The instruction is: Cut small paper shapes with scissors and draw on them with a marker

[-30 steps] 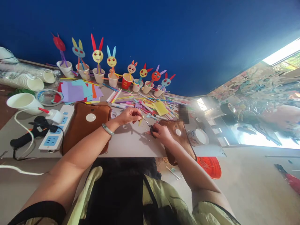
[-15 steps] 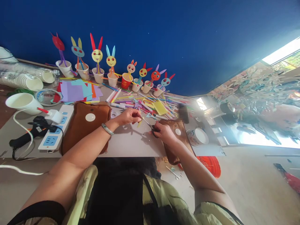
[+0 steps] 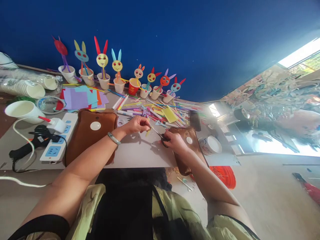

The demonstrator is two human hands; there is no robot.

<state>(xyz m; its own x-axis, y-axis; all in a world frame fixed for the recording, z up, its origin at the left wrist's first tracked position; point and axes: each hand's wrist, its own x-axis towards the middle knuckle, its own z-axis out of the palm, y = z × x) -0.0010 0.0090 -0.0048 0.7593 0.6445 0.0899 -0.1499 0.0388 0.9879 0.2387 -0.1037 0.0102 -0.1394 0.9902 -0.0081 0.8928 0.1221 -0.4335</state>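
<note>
Blue wall behind a messy craft table (image 3: 140, 153), and from my feed the left hand (image 3: 136, 124) pinches a yellow scrap (image 3: 148, 132) taut so the right hand (image 3: 175, 141), closed on scissors (image 3: 160, 135), can snip it.

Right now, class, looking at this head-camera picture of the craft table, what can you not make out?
- Yellow paper piece, head view: too small, half covered by the left hand; its shape is unclear.
- Scissors: handles hidden inside the right hand.
- Object beyond the right hand: blurred out.
- Stacked cups: cut off by the left edge.
- Power strip: plug and cable cover part of it.
</note>
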